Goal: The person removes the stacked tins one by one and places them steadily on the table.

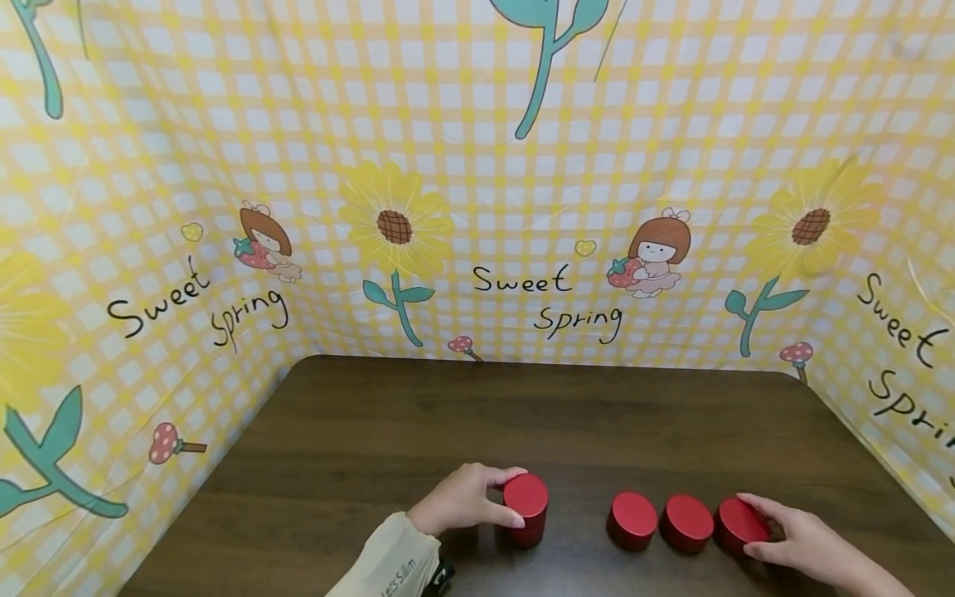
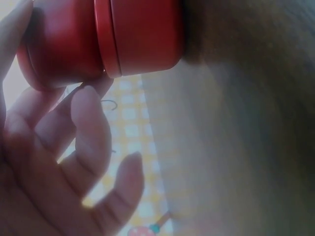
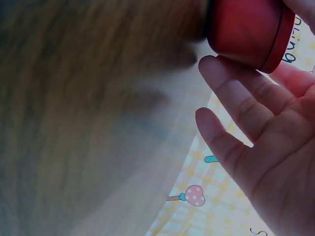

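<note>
Two round red tins stand stacked near the front of the table. My left hand (image 1: 458,502) grips the upper tin (image 1: 525,494) from its left side, thumb in front and fingers behind. Beneath it is the lower tin (image 1: 525,537), and the left wrist view shows the seam where the upper tin (image 2: 64,44) meets the lower tin (image 2: 145,39). Farther right, three more red tins form a row. At its right end my right hand (image 1: 806,543) holds the last tin (image 1: 739,524) between thumb and fingers; this tin (image 3: 243,32) has a lid edge in the right wrist view.
The left tin (image 1: 632,522) and middle tin (image 1: 687,524) of the row stand beside the held one on the dark wooden table (image 1: 418,414). A yellow checked cloth (image 1: 477,207) with flowers and lettering walls the table at the back and sides.
</note>
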Available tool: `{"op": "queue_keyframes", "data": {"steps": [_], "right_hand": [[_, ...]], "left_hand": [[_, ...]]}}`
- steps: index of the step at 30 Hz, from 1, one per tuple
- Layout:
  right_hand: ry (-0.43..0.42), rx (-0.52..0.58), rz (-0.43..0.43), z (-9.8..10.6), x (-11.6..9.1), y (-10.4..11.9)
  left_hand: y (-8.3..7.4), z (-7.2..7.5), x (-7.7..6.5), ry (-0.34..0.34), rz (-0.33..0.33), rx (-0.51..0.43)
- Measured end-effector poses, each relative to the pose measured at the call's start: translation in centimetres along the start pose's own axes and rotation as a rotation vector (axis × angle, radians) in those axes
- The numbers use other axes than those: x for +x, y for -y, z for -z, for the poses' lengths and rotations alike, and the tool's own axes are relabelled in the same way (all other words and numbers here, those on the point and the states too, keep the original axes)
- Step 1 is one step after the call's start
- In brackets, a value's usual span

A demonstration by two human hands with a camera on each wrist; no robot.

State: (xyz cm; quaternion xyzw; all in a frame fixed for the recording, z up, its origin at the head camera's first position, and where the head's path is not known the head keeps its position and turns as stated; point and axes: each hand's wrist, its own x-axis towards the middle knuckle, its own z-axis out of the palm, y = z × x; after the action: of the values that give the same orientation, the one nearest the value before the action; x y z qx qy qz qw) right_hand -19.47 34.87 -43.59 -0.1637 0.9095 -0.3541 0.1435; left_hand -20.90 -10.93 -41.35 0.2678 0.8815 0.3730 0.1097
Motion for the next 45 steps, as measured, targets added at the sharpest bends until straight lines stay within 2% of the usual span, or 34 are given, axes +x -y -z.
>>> {"op": "queue_keyframes", "data": {"steps": [3, 7, 10, 12, 18, 22, 24, 26, 30, 36, 41, 45], "right_hand": [[-0.015, -0.052, 0.024, 0.0, -0.1, 0.0], [-0.082, -0.180, 0.026, 0.1, -0.2, 0.2], [-0.168, -0.248, 0.018, -0.3, 0.0, 0.7], [-0.240, -0.271, 0.043, -0.7, 0.1, 1.0], [-0.441, -0.292, 0.176, -2.0, 1.2, 2.6], [-0.540, -0.307, 0.317, -3.1, 2.3, 3.8], [-0.564, -0.307, 0.393, -3.8, 2.8, 4.4], [-0.563, -0.318, 0.450, -4.5, 3.2, 4.8], [-0.497, -0.270, 0.479, -5.7, 3.5, 6.0], [-0.313, -0.030, 0.528, -6.8, 4.2, 8.4], [-0.174, 0.079, 0.510, -8.1, 4.9, 10.3], [-0.095, 0.116, 0.477, -9.1, 5.7, 11.6]], "left_hand": [[0.0, 0.0, 0.0, 0.004, 0.004, -0.011], [-0.1, 0.0, 0.0, 0.006, 0.017, -0.029], [-0.2, -0.1, 0.0, 0.002, 0.022, -0.046], [-0.1, -0.2, 0.0, -0.005, 0.023, -0.059], [0.2, -0.4, 0.1, -0.021, 0.023, -0.061], [0.4, -0.4, 0.1, -0.012, 0.057, -0.063], [0.5, -0.3, 0.1, -0.010, 0.069, -0.051], [0.6, -0.1, 0.1, -0.008, 0.072, -0.032], [0.7, 0.3, 0.0, 0.008, 0.060, 0.014], [0.8, 0.3, 0.1, 0.062, 0.080, 0.011], [0.8, 0.0, 0.6, 0.077, 0.057, 0.034], [0.9, -0.2, 0.8, 0.071, 0.046, 0.009]]}}
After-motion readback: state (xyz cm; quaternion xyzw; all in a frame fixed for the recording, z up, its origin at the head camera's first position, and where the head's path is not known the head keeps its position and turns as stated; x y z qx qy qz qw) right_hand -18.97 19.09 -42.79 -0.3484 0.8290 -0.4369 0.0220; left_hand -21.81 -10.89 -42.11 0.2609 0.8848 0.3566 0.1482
